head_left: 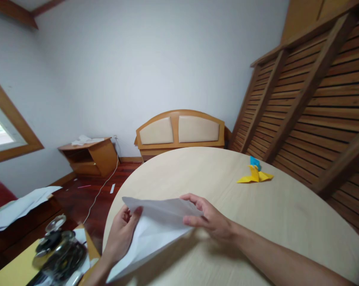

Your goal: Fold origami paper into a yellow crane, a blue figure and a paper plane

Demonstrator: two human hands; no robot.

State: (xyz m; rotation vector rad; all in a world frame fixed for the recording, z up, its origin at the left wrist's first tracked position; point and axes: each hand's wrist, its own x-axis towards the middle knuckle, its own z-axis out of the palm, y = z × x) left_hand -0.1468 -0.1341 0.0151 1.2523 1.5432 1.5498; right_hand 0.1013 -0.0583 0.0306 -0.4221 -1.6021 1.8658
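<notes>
A sheet of white paper (160,222) is held up over the near part of the round table (221,194), tilted and slightly creased. My left hand (124,228) grips its left edge, with the thumb on the near face and the fingers curled behind. At the upper right corner my right hand (207,218) pinches the paper between the thumb and the fingers. Toward the far right of the table sits a yellow folded-paper bird (255,175), with a blue folded-paper piece (255,163) just behind it.
A glass pot (62,250) stands on a low yellow surface at the lower left. Papers lie on a bench (21,206) at left. A wooden cabinet (103,157), a headboard (176,129) and slatted wooden panels (301,103) stand along the walls. A white cord (103,186) crosses the floor.
</notes>
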